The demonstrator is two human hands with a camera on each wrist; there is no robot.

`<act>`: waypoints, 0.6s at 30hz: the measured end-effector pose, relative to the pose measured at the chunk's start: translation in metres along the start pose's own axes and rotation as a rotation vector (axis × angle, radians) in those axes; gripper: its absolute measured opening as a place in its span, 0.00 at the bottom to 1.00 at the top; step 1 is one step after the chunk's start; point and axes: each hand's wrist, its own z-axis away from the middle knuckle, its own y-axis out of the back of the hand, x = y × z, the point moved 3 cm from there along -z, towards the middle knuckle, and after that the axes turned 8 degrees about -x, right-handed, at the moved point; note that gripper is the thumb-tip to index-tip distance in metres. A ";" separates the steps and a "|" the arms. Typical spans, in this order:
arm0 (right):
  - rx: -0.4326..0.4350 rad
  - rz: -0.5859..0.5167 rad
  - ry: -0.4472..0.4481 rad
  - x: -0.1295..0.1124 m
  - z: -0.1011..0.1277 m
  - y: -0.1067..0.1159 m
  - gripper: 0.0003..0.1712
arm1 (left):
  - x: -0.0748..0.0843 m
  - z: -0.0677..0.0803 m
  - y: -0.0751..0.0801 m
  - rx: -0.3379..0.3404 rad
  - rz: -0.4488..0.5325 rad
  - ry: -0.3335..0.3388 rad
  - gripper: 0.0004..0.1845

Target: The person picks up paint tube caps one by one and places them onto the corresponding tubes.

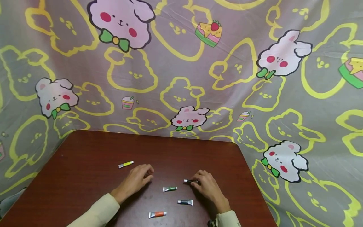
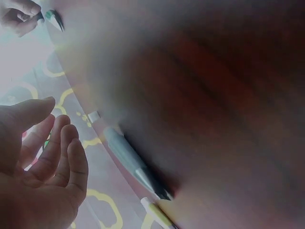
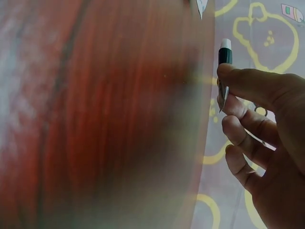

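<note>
Several small paint tubes lie on a dark brown table (image 1: 85, 164): a yellow one (image 1: 126, 164), a green one (image 1: 170, 189), a grey-blue one (image 1: 185, 202) and an orange one (image 1: 157, 214). My right hand (image 1: 204, 186) pinches a dark tube with a white cap (image 1: 188, 181) low over the table; in the right wrist view thumb and fingers (image 3: 248, 86) hold that tube (image 3: 225, 53). My left hand (image 1: 141, 177) rests on the table, loosely curled and holding nothing, just right of the yellow tube. Its relaxed fingers (image 2: 57, 157) show beside a pale tube (image 2: 126, 155).
A grey cloth printed with pink bears and yellow outlines (image 1: 181, 63) hangs behind and around the table. The table's far edge (image 1: 153, 135) runs close to the cloth. A yellowish tube end (image 2: 157, 215) shows at the bottom of the left wrist view.
</note>
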 end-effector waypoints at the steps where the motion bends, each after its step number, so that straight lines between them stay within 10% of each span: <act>1: -0.002 0.003 0.001 0.001 0.000 0.000 0.09 | -0.001 -0.001 0.000 -0.003 0.000 0.003 0.13; 18: -0.031 0.026 -0.027 0.010 0.003 0.001 0.09 | -0.011 -0.013 -0.002 -0.077 0.002 0.063 0.12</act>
